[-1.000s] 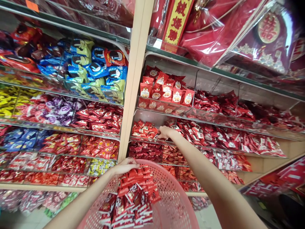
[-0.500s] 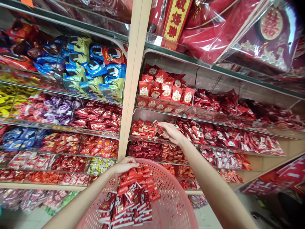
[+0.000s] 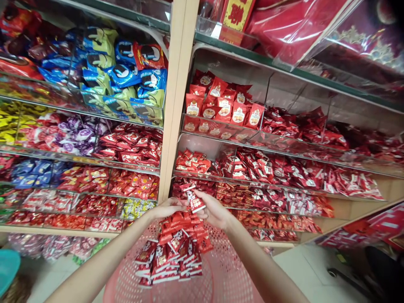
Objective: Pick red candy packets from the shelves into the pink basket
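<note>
My left hand (image 3: 167,209) is closed on the top of a thick fanned bunch of red candy packets (image 3: 176,248) that hangs over a pink perforated basket (image 3: 227,277). My right hand (image 3: 213,210) pinches one more red candy packet (image 3: 195,201) and holds it right against the top of the bunch, next to my left hand. Both hands are in front of the lower shelves, just below the bin of matching red packets (image 3: 192,162).
Tiered clear-fronted shelves full of wrapped sweets fill the view: blue and yellow bags (image 3: 123,84) upper left, red snack bags (image 3: 221,107) upper middle, red packets (image 3: 299,172) to the right. A beige upright post (image 3: 175,105) divides the shelves. Red gift goods (image 3: 284,25) sit on top.
My right hand has drawn a red packet out of the shelf bin and brought it down to the bunch in my left hand. The view has tilted downward.
</note>
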Available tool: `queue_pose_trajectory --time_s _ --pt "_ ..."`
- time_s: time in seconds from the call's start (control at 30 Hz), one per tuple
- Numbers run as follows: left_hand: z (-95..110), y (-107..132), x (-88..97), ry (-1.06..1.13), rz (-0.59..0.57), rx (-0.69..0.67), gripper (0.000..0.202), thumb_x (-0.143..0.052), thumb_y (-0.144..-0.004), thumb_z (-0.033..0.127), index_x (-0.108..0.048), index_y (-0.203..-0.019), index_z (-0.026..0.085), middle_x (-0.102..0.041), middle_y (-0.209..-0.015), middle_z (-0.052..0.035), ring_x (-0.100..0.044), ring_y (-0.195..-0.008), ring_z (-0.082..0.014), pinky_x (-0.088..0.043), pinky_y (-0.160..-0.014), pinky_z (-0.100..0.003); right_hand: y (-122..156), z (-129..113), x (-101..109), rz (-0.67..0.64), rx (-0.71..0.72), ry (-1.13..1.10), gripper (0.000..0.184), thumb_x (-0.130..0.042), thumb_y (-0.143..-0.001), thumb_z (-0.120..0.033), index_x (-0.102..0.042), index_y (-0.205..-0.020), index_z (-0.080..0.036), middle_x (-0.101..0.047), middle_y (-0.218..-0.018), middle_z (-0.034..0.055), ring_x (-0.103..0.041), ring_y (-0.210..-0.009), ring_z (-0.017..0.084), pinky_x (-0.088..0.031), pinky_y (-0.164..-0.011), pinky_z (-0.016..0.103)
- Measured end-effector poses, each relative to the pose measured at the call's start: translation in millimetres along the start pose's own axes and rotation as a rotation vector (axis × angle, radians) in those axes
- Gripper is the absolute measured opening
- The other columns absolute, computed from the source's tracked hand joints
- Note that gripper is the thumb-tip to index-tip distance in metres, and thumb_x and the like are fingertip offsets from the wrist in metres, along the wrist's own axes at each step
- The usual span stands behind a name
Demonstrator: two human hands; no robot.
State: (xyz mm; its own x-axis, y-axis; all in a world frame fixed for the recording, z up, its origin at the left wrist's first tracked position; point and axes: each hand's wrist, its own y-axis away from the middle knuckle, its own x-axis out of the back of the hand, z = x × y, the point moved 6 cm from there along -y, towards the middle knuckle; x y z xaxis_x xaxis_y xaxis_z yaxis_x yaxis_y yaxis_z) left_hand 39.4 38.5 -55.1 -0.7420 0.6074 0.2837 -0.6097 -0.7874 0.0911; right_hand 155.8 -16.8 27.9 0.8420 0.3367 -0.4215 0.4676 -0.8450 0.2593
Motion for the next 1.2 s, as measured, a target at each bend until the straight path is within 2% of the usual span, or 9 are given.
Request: queue_pose_trajectory --time_s 0.1,0.27,0.37,0.43,0.5,0.6,0.7,0.87,1.2 --pt "3 0 -1.1 0.03 -0.013 -0.067 0.029 -0.056 -0.07 0.044 -0.061 -0.071 0.014 -0.06 -0.073 0.0003 -0.051 -0.071 -0.0144 -0.039 -0.069 -0.024 1 30 -1 0.025 -0.048 0.145 0.031 -0.058 -0.077 -0.046 -0.057 -0.084 -0.015 -0.055 -0.061 -0.0029 -0.036 -0.042 0.003 -0.024 -0.038 0.016" --pt "-10 -2 1.9 -0.067 0.035 0.021 0.037 -0.056 -0.071 0.051 -0.06 -0.072 0.014 -0.056 -0.067 0.0014 -0.048 -0.063 -0.012 -0.036 -0.057 -0.021 3 75 -4 0.023 -0.145 0.498 0.032 -0.051 -0.08 -0.049 -0.05 -0.072 -0.017 -0.045 -0.054 -0.0054 -0.04 -0.042 0.005 -0.029 -0.039 0.017" --pt "-10 -2 3.0 -0.098 0.05 0.016 0.039 -0.056 -0.071 0.053 -0.061 -0.074 0.014 -0.056 -0.07 0.0013 -0.048 -0.065 -0.0118 -0.037 -0.061 -0.021 3 91 -8 0.059 -0.13 0.669 0.023 -0.057 -0.077 -0.037 -0.05 -0.087 -0.018 -0.042 -0.058 -0.0077 -0.035 -0.041 0.004 -0.029 -0.039 0.017" --pt "-10 -3 3.8 -0.097 0.057 0.02 0.04 -0.057 -0.07 0.053 -0.062 -0.074 0.014 -0.057 -0.072 0.0009 -0.049 -0.067 -0.0124 -0.038 -0.064 -0.022 2 100 -10 0.101 -0.096 0.766 0.034 -0.06 -0.074 -0.03 -0.046 -0.103 -0.02 -0.039 -0.059 -0.0094 -0.032 -0.039 0.004 -0.028 -0.037 0.016" --pt "-11 -4 4.4 -0.095 0.057 0.023 0.04 -0.058 -0.07 0.054 -0.062 -0.074 0.014 -0.058 -0.073 0.0007 -0.05 -0.068 -0.013 -0.039 -0.065 -0.022 0 113 -16 0.096 -0.085 0.82 0.035 -0.058 -0.073 -0.027 -0.043 -0.105 -0.021 -0.039 -0.059 -0.0098 -0.035 -0.037 0.004 -0.03 -0.036 0.016" --pt "-11 -3 5.3 -0.107 0.061 0.028 0.041 -0.058 -0.069 0.054 -0.063 -0.073 0.014 -0.058 -0.073 0.0005 -0.05 -0.07 -0.0132 -0.039 -0.065 -0.022 -5 136 -28 0.026 -0.138 0.787 0.019 -0.052 -0.076 -0.026 -0.045 -0.093 -0.021 -0.043 -0.061 -0.0085 -0.045 -0.037 0.006 -0.031 -0.034 0.016" --pt "-8 -1 5.4 -0.121 0.066 0.033 0.04 -0.058 -0.07 0.054 -0.063 -0.074 0.014 -0.058 -0.073 0.0005 -0.05 -0.069 -0.0129 -0.038 -0.064 -0.021 -7 153 -36 0.018 -0.215 0.718 0.015 -0.05 -0.075 -0.024 -0.044 -0.089 -0.02 -0.045 -0.062 -0.0081 -0.048 -0.035 0.007 -0.029 -0.032 0.015" --pt "-5 1 5.3 -0.125 0.079 0.038 0.04 -0.058 -0.071 0.053 -0.063 -0.073 0.013 -0.058 -0.074 0.0002 -0.05 -0.069 -0.013 -0.038 -0.064 -0.022 -5 166 -41 0.082 -0.344 0.507 0.04 -0.061 -0.063 -0.018 -0.037 -0.095 -0.021 -0.046 -0.065 -0.0105 -0.049 -0.034 0.007 -0.038 -0.037 0.02" --pt "-1 2 3.5 -0.075 0.076 0.051 0.04 -0.059 -0.068 0.054 -0.059 -0.069 0.014 -0.054 -0.069 0.0018 -0.047 -0.066 -0.0122 -0.036 -0.062 -0.022 -4 181 -43 0.063 -0.368 0.24 0.078 -0.08 -0.037 -0.029 -0.029 -0.095 -0.021 -0.058 -0.063 -0.0094 -0.055 -0.041 0.01 -0.046 -0.045 0.024"
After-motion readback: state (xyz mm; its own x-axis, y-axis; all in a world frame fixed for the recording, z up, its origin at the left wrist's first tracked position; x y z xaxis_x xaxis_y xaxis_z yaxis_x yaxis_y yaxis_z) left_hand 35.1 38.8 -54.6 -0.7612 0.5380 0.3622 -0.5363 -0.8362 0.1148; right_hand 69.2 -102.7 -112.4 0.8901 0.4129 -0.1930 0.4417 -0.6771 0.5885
